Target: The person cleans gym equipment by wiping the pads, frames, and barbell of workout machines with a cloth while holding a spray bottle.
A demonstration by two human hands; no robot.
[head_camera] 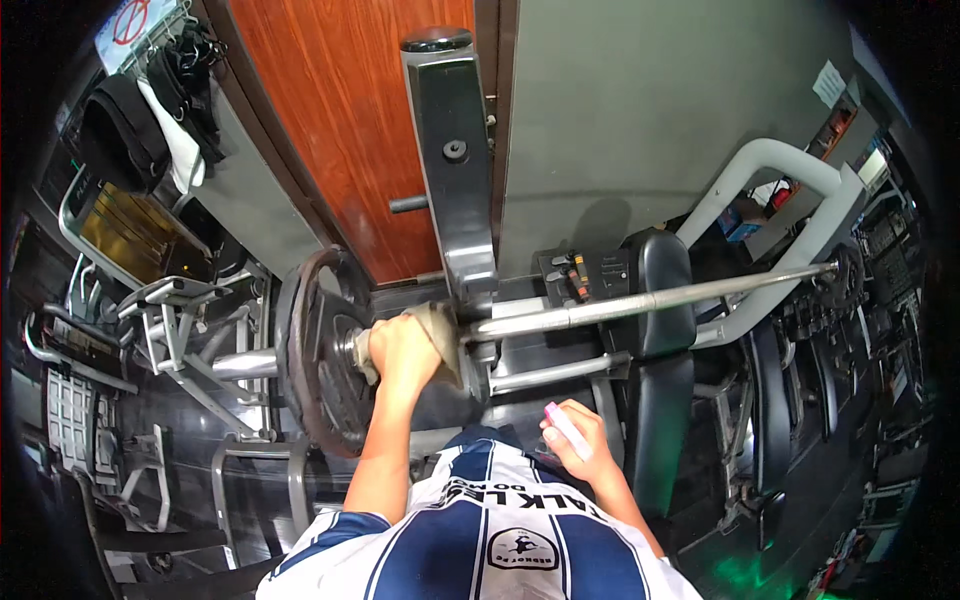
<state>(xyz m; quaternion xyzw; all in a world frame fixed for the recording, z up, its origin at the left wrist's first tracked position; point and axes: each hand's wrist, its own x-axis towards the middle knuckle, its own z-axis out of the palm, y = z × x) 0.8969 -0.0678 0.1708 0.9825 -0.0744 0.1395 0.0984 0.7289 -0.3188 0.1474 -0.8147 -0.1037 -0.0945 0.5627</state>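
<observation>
My left hand (pixel 405 352) is closed around a tan cloth (pixel 437 334), which it presses on the barbell sleeve between the weight plates and the black upright post (pixel 450 150). Black weight plates (pixel 307 352) sit on the sleeve just left of that hand. From the post the steel barbell (pixel 637 304) runs across to the right, above a black padded bench (pixel 660 300). Below the bar, my right hand (pixel 581 442) holds a small white bottle with a pink cap (pixel 566 429), close to my striped shirt.
A wooden door (pixel 345 112) stands behind the post. Two hand grips with orange bands (pixel 579 276) lie by the bench. Grey tubular frames (pixel 795 165) rise at right, and more gym machines (pixel 172 292) stand at left. Straps hang from a rack (pixel 157 45) at upper left.
</observation>
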